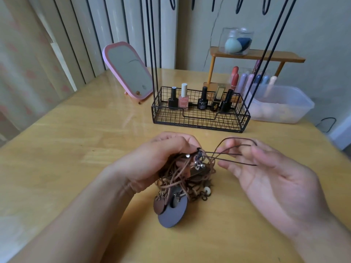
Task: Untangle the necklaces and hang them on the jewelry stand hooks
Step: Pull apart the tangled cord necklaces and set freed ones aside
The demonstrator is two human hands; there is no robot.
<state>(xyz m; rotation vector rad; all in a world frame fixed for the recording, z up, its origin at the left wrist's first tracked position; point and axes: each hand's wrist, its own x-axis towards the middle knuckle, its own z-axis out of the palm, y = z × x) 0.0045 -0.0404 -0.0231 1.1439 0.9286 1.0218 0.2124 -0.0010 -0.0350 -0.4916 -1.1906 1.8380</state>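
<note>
We see the left hand (159,158) at the centre of the view, its fingers curled around the top of a tangled bunch of necklaces (182,179). The bunch is made of brown cords; it hangs down from this hand to the wooden table (76,145), and round flat pendants (171,210) lie on the table at 6 o'clock from the hand. At 3 o'clock from the bunch is the right hand (266,173). Its palm faces up and its lower fingers are spread wide, while thumb and forefinger pinch a dark cord loop (235,149) that is pulled out sideways from the tangle. The jewelry stand (199,114) is at 12 o'clock from the hands, well apart: a black wire basket with thin black rods going up, and hooks (239,4) at the top edge of the view. Nail polish bottles (183,97) stand inside the basket. A pink mirror (129,71) is at 10 o'clock, and a clear plastic box (284,107) at 2 o'clock.
</note>
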